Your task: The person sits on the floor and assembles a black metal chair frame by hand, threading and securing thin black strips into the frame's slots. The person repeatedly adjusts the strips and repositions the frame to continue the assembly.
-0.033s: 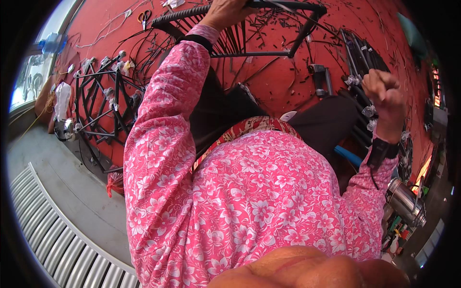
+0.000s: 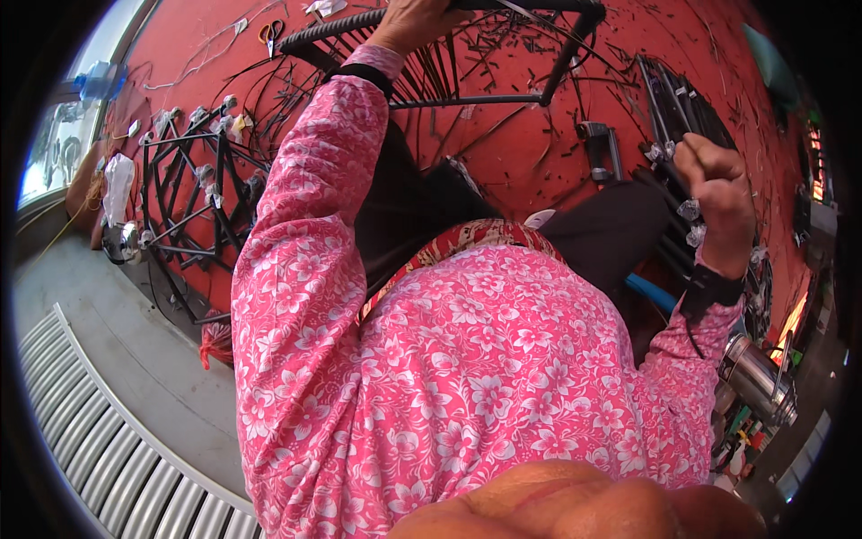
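Observation:
At the top of the head view is a dark tubular frame [image 2: 564,70], partly wound with black strips [image 2: 437,76] that run across it in close rows. My left hand [image 2: 411,25] is closed on its far bar, the fingertips partly hidden. Raised at the right, well apart from the frame, my right hand [image 2: 721,190] is curled into a fist. What it grips, if anything, does not show. A thin dark strip [image 2: 575,38] slants from the frame toward the right, its far end lost among other dark pieces.
Scissors [image 2: 270,34] lie on the red floor [image 2: 503,148] among many black scraps. Other dark frames [image 2: 193,193] with wrapped ends stand at left. A bundle of black tubes [image 2: 669,103] and a steel flask [image 2: 759,377] are at right. A slatted metal bench [image 2: 117,449] fills the lower left.
My right hand has shifted slightly down and to the right, still closed. The frame and my left hand have moved a little up and left.

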Action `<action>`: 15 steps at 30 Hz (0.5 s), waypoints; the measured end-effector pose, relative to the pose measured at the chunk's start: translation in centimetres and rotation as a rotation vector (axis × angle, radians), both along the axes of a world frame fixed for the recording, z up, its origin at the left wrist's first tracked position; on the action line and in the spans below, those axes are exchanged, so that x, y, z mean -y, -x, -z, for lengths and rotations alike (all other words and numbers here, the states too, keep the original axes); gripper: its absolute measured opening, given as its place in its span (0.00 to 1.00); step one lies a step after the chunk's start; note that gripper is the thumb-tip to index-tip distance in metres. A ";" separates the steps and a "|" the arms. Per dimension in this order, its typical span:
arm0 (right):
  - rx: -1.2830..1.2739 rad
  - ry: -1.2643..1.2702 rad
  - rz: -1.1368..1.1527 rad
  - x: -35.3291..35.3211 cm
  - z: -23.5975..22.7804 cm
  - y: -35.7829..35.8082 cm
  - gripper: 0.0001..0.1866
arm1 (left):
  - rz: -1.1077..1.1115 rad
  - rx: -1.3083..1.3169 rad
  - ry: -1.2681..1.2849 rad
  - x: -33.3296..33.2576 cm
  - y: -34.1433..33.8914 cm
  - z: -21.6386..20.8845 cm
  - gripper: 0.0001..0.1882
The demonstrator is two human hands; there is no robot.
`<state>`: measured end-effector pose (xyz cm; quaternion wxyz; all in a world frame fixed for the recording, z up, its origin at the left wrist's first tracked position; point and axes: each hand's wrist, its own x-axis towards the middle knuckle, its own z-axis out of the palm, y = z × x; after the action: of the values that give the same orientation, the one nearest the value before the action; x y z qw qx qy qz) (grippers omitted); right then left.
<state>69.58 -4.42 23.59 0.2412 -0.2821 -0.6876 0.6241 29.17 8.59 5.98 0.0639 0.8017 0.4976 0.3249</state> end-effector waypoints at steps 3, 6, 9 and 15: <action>0.331 -0.392 0.105 2.6 1.0 1.8 0.13 | -0.079 0.062 -0.227 -1.0 3.6 0.2 0.21; 0.485 -0.767 0.078 4.7 4.2 2.3 0.12 | -0.272 0.112 -0.129 -1.7 8.1 0.9 0.22; 0.818 -0.411 0.118 8.3 8.6 0.1 0.15 | -0.417 0.167 -0.263 -1.8 13.4 0.8 0.23; 0.961 0.052 0.548 8.5 12.7 -16.6 0.17 | -0.823 0.294 -0.122 3.6 20.5 1.0 0.22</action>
<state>86.21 -12.97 10.89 0.0469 -0.7097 -0.6059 0.3563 8.67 5.00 4.96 -0.0479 0.4840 0.7412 0.4628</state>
